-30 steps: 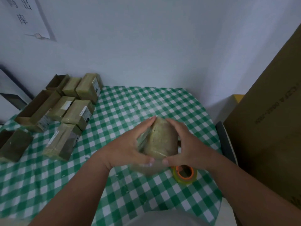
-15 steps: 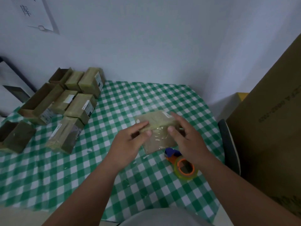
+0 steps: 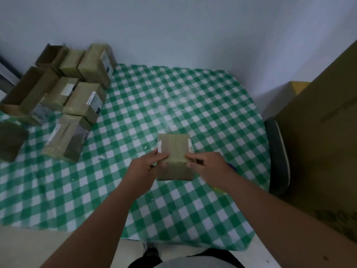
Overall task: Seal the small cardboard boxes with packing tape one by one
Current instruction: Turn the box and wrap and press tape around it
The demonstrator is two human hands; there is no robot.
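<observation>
A small brown cardboard box (image 3: 174, 147) with a strip of clear tape along its top stands on the green checked tablecloth (image 3: 135, 113). My left hand (image 3: 144, 171) grips its near left edge, fingers on top and thumb on the front face. My right hand (image 3: 207, 168) grips the near right edge the same way. The tape roll (image 3: 230, 167) is almost hidden behind my right wrist; only a bit of blue and yellow shows.
Several small boxes (image 3: 85, 101), some sealed and some open-topped (image 3: 23, 93), are grouped at the table's far left. A large cardboard carton (image 3: 324, 132) and a dark chair edge (image 3: 278, 155) stand close on the right. The wall runs behind the table.
The box has gone from being held up and turned between both hands to standing flat on the table. Both hands now hold its near edge, and my right wrist covers the tape roll.
</observation>
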